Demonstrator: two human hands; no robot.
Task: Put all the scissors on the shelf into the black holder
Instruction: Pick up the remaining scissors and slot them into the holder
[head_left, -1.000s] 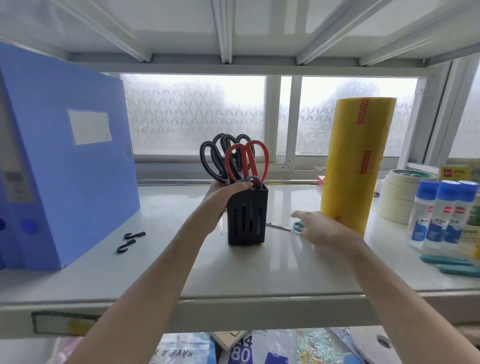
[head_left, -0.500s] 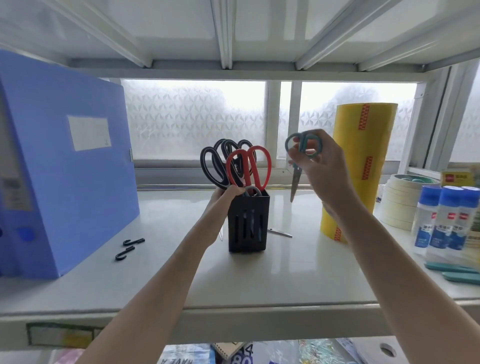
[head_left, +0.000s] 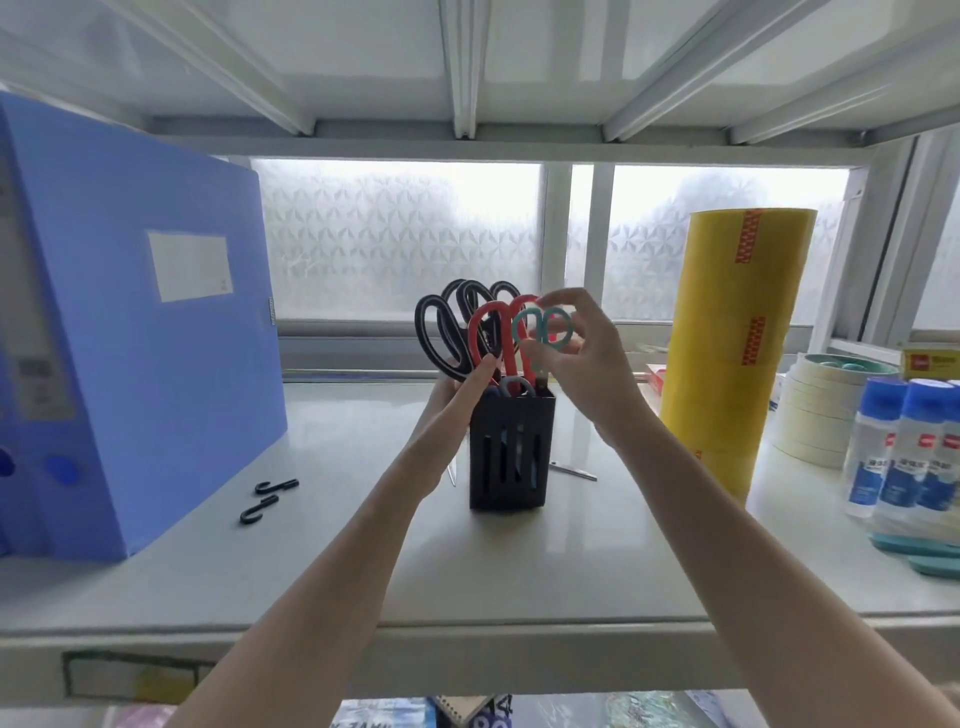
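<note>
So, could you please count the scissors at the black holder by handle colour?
Black-handled scissors: 2
Red-handled scissors: 1
Grey-handled scissors: 1
Teal-handled scissors, held in the right hand: 1
Total: 5

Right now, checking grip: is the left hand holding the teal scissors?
No, the right hand pinches the teal scissors while the left hand steadies the black holder.

teal scissors (head_left: 543, 332) upright over black holder (head_left: 511, 449)
</note>
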